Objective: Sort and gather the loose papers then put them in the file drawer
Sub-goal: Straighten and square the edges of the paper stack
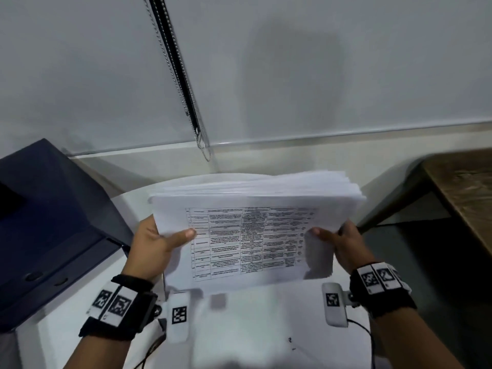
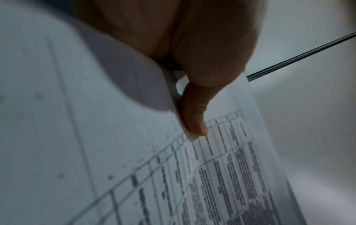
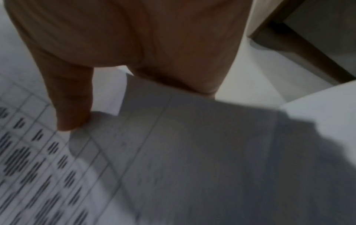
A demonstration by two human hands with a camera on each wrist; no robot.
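Note:
A thick stack of white papers (image 1: 253, 225) is held up over a white table (image 1: 253, 328), tilted toward me, with a printed table on its top sheet. My left hand (image 1: 157, 246) grips the stack's left edge, thumb on top and fingers hidden underneath. My right hand (image 1: 343, 243) grips the right edge the same way. In the left wrist view my thumb (image 2: 194, 120) presses on the printed sheet (image 2: 221, 175). The right wrist view shows my thumb (image 3: 73, 109) on the sheet (image 3: 38, 167). No file drawer is in view.
A dark blue printer-like machine (image 1: 48, 227) stands at the left. A brown wooden table (image 1: 463, 193) is at the right. A bead chain and a dark blind edge (image 1: 181, 81) hang against the white blind behind the table.

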